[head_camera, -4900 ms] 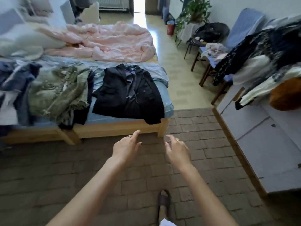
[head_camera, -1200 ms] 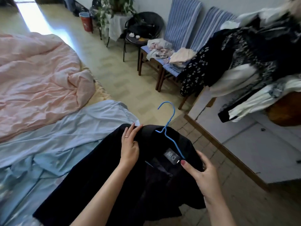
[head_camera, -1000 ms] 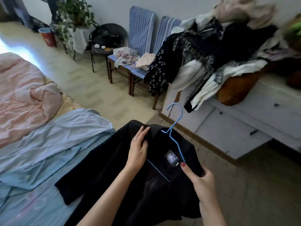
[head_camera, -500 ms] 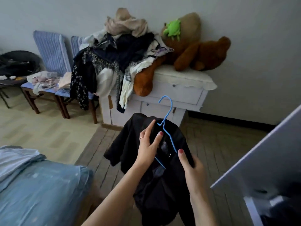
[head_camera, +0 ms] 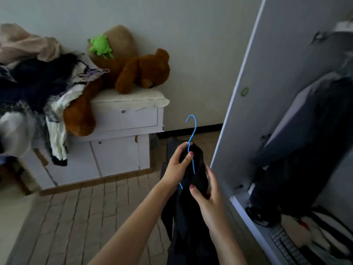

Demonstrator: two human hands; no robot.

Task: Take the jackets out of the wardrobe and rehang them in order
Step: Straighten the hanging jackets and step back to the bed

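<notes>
A black jacket (head_camera: pixel 188 222) hangs on a thin blue wire hanger (head_camera: pixel 193 131), held up in front of me. My left hand (head_camera: pixel 176 167) grips the hanger's neck together with the jacket's collar. My right hand (head_camera: pixel 205 192) holds the jacket's shoulder just below, thumb across the cloth. The wardrobe's white door (head_camera: pixel 254 88) stands open at the right, close to my right hand. Inside the wardrobe hang dark and grey garments (head_camera: pixel 305 142); its rail is not in view.
A white chest of drawers (head_camera: pixel 118 150) stands against the wall at the left, with a brown teddy bear (head_camera: pixel 141 71), a green soft toy (head_camera: pixel 100 46) and a heap of clothes (head_camera: pixel 32 81) on it. Folded items lie on the wardrobe floor (head_camera: pixel 298 238). Brick-patterned flooring (head_camera: pixel 80 217) lies below.
I have turned right from the bed to the wardrobe, carrying the black jacket on its hanger. My left hand moved up to the hanger's neck, and the jacket now hangs folded narrow.
</notes>
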